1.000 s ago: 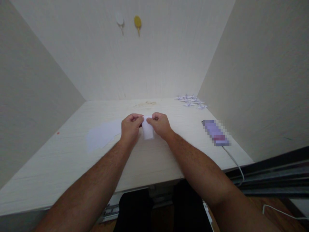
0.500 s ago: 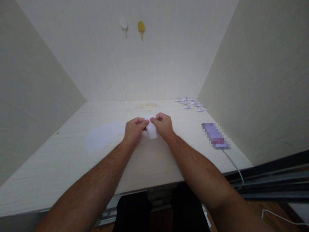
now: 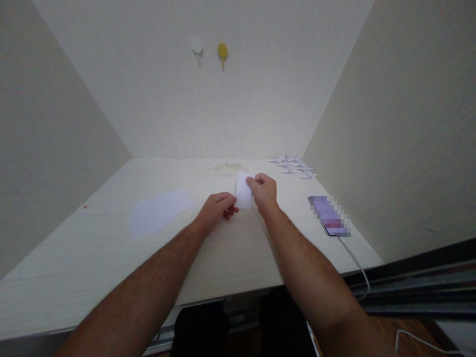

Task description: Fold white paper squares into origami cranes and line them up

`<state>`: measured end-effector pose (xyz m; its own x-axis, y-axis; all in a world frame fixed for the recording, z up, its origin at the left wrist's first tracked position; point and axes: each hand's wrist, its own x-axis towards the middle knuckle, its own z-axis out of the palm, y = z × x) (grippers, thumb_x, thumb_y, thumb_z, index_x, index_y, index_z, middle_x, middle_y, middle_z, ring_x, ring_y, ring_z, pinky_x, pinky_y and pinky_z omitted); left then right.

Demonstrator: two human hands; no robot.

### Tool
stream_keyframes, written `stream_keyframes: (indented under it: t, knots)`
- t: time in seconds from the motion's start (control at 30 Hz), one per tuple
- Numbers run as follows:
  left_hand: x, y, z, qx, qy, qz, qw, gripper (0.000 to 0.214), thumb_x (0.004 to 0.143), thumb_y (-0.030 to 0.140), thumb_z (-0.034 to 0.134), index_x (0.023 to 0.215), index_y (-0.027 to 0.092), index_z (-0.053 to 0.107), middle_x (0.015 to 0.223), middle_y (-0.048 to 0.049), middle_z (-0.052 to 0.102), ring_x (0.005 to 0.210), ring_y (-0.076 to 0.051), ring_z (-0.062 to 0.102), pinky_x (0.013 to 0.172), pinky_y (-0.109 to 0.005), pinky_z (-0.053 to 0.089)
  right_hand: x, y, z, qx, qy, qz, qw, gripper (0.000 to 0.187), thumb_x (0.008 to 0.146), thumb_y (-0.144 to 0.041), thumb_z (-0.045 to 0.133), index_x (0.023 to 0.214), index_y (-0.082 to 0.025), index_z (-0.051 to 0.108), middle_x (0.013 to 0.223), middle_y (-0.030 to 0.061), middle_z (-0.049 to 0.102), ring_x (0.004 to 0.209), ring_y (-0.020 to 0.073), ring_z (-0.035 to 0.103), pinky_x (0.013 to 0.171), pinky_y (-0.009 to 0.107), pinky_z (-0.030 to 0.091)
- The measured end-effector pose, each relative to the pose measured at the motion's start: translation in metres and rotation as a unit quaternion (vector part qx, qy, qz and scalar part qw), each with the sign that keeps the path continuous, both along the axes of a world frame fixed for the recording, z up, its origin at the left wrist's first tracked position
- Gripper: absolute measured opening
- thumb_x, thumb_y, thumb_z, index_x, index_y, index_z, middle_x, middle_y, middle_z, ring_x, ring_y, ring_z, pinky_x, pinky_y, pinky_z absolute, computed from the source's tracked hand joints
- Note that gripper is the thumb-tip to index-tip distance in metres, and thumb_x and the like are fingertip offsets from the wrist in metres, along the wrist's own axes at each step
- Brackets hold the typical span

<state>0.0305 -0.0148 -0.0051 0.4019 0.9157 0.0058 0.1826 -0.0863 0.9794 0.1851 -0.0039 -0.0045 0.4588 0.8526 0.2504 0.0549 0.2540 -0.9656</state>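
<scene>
White sheets lie on the desk at 9 o'clock from the left hand. The left hand, fingers half-curled, meets the small paper near its 8 o'clock corner; its grip cannot be determined. The paper's long axis runs roughly 12-to-6. The right hand, nearer, pinches its 1 o'clock edge.

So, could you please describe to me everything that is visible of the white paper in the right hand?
The white paper is a small, thin-looking, roughly rectangular piece, taller than wide in view, with no visible marks. It is over the table. The right hand pinches it near its upper right corner; the left hand has fingertips at its lower left edge, perhaps touching. Whether it is folded is unclear.
</scene>
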Motion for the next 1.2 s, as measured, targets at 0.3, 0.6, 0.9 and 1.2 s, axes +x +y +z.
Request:
stream_keyframes:
  t: [0.3,0.6,0.9,1.2]
  knots:
    - [-0.003,0.009,-0.007,0.044,0.046,0.169,0.984,0.032,0.077,0.042,0.058,0.056,0.018,0.052,0.046,0.0037,0.050,0.044,-0.010,0.043,0.049,-0.023,0.033,0.035,0.043,0.019,-0.101,-0.260,-0.017,0.960,0.034,0.074,-0.050,0.063,0.074,-0.017,0.068,0.070,0.0032,0.067,0.067,0.0154,0.060,0.065,0.026,0.046]
    - [0.000,0.018,-0.009,0.049,0.093,0.177,0.979,0.032,0.077,0.038,0.056,0.053,0.017,0.051,0.049,0.0024,0.049,0.051,-0.012,0.045,0.054,-0.025,0.030,0.167,0.146,0.063,-0.355,-0.555,-0.167,0.733,0.042,0.072,-0.039,0.071,0.099,-0.007,0.071,0.107,0.0242,0.069,0.102,0.0341,0.066,0.081,0.039,0.054]
    - [0.000,0.017,-0.010,0.042,0.086,0.178,0.979,0.032,0.077,0.035,0.055,0.052,0.018,0.045,0.049,0.0032,0.044,0.052,-0.011,0.043,0.053,-0.024,0.029,0.174,0.178,0.045,-0.415,-0.585,-0.133,0.684,0.040,0.071,-0.036,0.073,0.100,-0.010,0.070,0.105,0.0212,0.070,0.101,0.0308,0.067,0.076,0.033,0.056]
    - [0.000,0.014,-0.005,0.031,0.063,0.174,0.982,0.030,0.076,0.032,0.055,0.051,0.018,0.045,0.049,0.0038,0.043,0.052,-0.011,0.042,0.054,-0.025,0.031,0.153,0.185,0.048,-0.398,-0.592,-0.127,0.689,0.033,0.078,-0.026,0.066,0.105,-0.007,0.069,0.108,0.0242,0.068,0.104,0.0311,0.067,0.078,0.033,0.055]
